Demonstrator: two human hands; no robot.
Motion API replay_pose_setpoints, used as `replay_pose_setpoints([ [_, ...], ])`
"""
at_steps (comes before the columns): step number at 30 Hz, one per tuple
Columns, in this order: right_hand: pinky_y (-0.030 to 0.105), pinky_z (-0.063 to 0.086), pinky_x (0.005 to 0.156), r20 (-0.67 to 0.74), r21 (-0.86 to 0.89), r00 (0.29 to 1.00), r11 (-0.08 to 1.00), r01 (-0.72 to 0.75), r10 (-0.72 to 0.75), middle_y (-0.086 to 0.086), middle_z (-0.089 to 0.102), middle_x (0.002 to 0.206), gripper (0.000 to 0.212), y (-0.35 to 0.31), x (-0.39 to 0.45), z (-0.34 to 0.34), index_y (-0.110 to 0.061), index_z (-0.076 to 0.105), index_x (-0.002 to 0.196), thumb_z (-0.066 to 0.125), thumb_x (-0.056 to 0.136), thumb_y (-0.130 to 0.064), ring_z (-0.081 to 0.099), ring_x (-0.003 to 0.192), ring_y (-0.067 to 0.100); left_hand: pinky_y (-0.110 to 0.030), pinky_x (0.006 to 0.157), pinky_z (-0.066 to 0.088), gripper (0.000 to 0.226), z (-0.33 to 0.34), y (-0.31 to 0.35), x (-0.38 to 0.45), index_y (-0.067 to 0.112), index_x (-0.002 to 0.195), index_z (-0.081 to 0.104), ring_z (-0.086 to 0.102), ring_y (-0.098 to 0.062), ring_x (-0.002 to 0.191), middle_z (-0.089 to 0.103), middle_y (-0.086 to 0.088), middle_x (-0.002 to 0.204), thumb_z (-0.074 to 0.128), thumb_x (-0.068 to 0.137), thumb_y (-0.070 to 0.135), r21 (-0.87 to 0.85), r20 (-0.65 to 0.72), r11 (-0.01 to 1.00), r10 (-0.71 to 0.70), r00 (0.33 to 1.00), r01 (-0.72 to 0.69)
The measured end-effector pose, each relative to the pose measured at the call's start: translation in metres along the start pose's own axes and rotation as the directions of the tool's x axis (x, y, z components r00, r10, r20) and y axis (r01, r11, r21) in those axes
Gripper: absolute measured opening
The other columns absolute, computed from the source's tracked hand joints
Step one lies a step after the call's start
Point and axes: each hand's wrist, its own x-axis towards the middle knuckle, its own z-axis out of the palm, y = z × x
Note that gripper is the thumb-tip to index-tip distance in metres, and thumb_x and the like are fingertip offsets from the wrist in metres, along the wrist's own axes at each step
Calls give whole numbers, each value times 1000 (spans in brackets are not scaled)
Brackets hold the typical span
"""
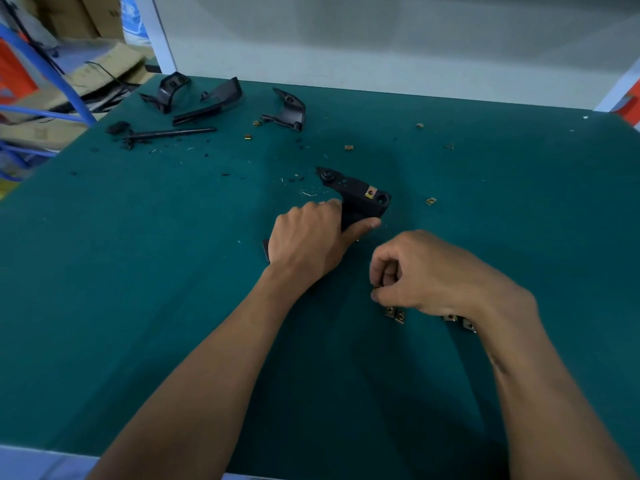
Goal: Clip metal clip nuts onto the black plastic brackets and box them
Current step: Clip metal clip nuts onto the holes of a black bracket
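— Gripping what, those hands?
— The left hand (308, 242) is curled round a black plastic bracket (358, 199), lifted just above the green counter (138, 271); one brass clip nut (371, 192) already sits on its upper end. The right hand (426, 273) has fingers bent, pinching a small clip nut at its fingertips (375, 292), near the bracket but apart from it.
— More nuts?
— Loose clip nuts (395, 314) lie just under the right hand, others scattered farther back. Three spare brackets (289, 110) and a black rod (173, 133) rest at the counter's far left.
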Motion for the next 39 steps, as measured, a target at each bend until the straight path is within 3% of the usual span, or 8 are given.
replay_pose_setpoints([
  [8,31,49,51,-165,59,986,998,9,1,-7,66,60,15,3,9,5,-25,71,66,68,81,-24,60,55,4,-38,59,37,65,-2,0,-3,22,81,43,66,-40,80,69,-11,87,31,88,85,9,-17,1000,30,999,-29],
  [12,23,56,61,-201,364,979,931,37,39,-8,74,74,24,31,11,-3,-25,74,81,63,98,-11,71,68,11,-37,58,35,65,-3,1,-5,22,83,42,66,-39,77,69,-11,87,29,88,85,38,-38,996,84,996,-83],
  [15,29,60,72,-427,613,888,776,144,172,0,74,77,30,54,13,-8,-16,72,86,53,103,1,74,75,20,-36,56,36,71,-4,2,-6,21,86,48,66,-36,75,68,-8,86,26,84,89,62,-27,990,129,991,-127],
  [19,25,55,66,-627,673,744,641,368,231,2,74,74,29,52,18,-7,-16,75,86,60,97,6,70,68,18,-33,54,32,62,-7,10,-7,25,81,39,66,-34,69,69,-7,78,35,84,87,35,-46,971,239,970,-237],
  [24,21,48,54,-688,639,706,603,478,170,1,74,72,19,23,27,1,-19,78,88,68,91,-3,60,56,8,-33,55,31,60,-5,16,-10,25,79,39,68,-33,71,71,-7,80,38,86,85,85,-40,943,326,945,-322],
  [28,19,53,63,-705,650,678,572,500,208,-7,76,79,13,10,32,10,-20,76,92,73,90,-8,69,72,5,-35,59,35,68,-4,14,-9,23,94,58,70,-33,81,72,-6,90,31,86,85,101,-15,940,328,945,-325],
  [35,25,55,71,-687,700,677,490,519,265,-3,77,80,18,8,35,17,-30,77,81,75,84,-13,71,77,10,-34,57,31,59,-8,15,-11,26,84,35,68,-35,74,70,-7,83,26,85,84,5,-34,944,328,944,-329],
  [39,25,53,69,-668,729,681,446,519,300,-3,75,77,19,5,39,18,-31,78,77,72,83,-13,67,74,10,-33,56,30,59,-8,15,-11,25,82,34,68,-35,71,70,-6,80,30,85,84,-5,-54,943,331,942,-332],
])
